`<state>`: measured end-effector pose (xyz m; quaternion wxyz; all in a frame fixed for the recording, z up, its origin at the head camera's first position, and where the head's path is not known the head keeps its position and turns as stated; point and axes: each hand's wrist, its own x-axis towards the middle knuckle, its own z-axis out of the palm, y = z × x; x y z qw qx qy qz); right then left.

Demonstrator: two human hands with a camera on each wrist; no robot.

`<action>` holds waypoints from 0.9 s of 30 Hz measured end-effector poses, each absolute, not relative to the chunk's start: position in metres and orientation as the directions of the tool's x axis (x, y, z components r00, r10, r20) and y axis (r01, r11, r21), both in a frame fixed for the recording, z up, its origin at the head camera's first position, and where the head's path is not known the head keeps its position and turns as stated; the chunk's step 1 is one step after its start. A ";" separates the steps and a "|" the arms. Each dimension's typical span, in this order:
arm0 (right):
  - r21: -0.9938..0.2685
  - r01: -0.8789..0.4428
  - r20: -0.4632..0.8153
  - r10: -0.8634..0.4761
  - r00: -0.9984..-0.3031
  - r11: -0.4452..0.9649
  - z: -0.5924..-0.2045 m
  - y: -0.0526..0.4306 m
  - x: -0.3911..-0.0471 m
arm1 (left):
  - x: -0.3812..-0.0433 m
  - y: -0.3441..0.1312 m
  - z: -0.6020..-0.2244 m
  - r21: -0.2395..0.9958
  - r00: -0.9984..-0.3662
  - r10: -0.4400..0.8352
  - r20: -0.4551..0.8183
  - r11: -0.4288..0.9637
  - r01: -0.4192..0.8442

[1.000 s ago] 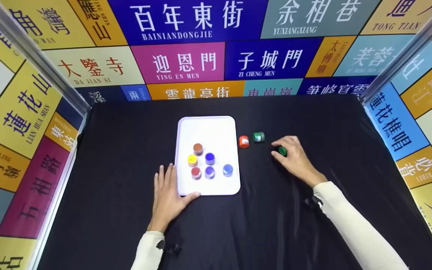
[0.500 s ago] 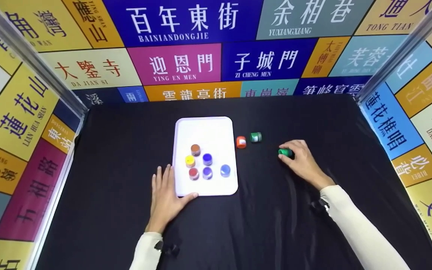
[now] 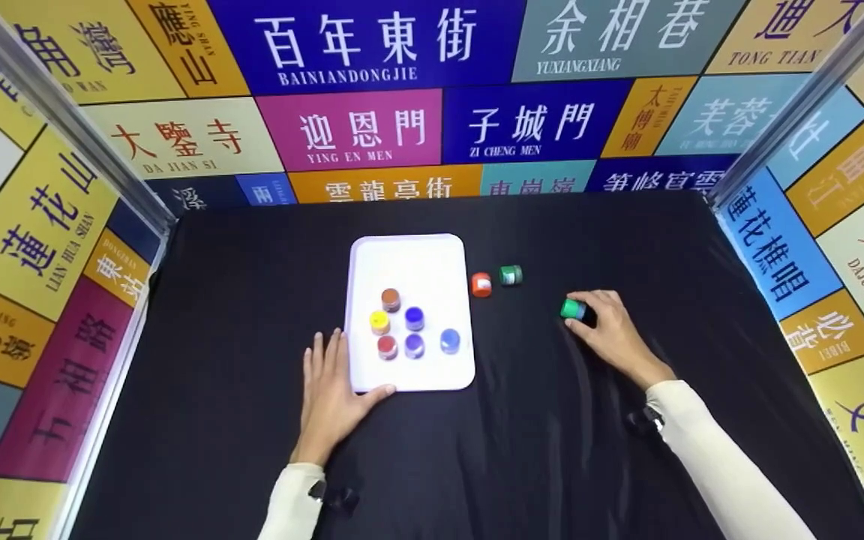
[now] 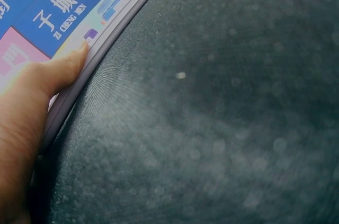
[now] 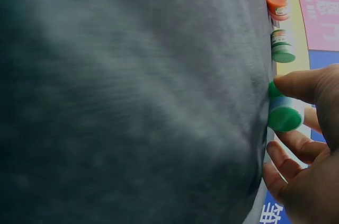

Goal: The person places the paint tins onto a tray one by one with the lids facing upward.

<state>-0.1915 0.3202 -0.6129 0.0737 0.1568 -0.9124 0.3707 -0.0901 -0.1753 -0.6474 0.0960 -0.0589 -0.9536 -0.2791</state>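
Observation:
In the head view, a white tray [image 3: 409, 259] lies on the black cloth. My left hand [image 3: 329, 405] rests at its near left corner, with straight fingers along the side and the thumb on the near rim. The left wrist view shows that thumb [image 4: 66, 70] over the tray's edge. To the right of the tray, my right hand [image 3: 613, 334] pinches a small green paint jar [image 3: 573, 309] that lies tilted on its side. The right wrist view has the thumb at one side of the green jar [image 5: 285, 118] and the fingertips at the other.
On the tray stand several paint jars: brown [image 3: 391, 300], yellow [image 3: 379, 322], dark blue [image 3: 414, 318], red [image 3: 387, 347], purple [image 3: 413, 346] and light blue [image 3: 450, 341]. An orange jar [image 3: 481, 284] and a dark green jar [image 3: 511, 275] lie right of the tray. Printed panels [image 3: 349, 127] wall the table.
My right hand has moved slightly right and nearer, with the green jar shifting a little and showing more from between the fingers. The left hand and tray keep their places.

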 end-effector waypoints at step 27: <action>-0.664 -0.339 0.279 -0.201 -0.939 0.666 -0.613 0.311 -0.188 | -0.090 -0.175 -0.649 0.511 -0.969 0.062 0.239 0.840 0.180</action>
